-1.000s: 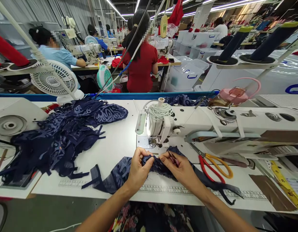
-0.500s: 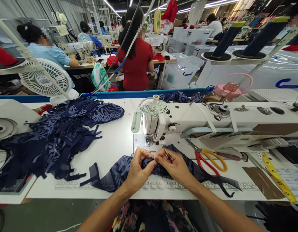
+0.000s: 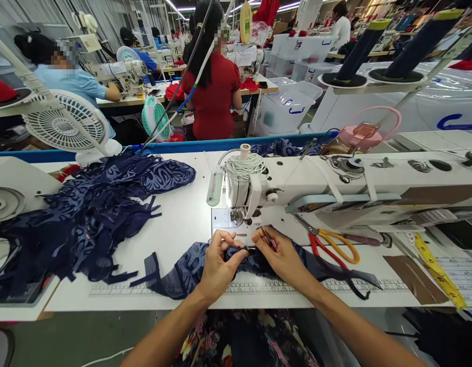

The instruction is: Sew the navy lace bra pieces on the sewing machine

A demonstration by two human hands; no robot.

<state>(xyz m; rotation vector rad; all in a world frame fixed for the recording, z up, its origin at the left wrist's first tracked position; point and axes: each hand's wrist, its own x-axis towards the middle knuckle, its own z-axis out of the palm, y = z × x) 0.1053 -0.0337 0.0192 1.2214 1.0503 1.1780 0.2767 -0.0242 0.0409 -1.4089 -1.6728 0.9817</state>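
A navy lace garment piece lies along the table's front, in front of the sewing machine's needle area. My left hand pinches its upper edge between thumb and fingers. Just to the right, my right hand is closed around small dark snips, whose tips point up and to the left. Its thumb and forefinger are pressed together; whether they hold thread is too small to tell. The garment passes beneath my right hand and ends in thin straps at the right.
A heap of navy lace pieces covers the left side. Orange-and-red-handled scissors lie right of my hands, near a yellow measuring tape. A white fan stands behind the heap. A person in red sits beyond the table.
My right hand has moved a little right and up, away from my left hand, opening a gap between them. My left hand still pinches the garment. The whole view has shifted slightly.
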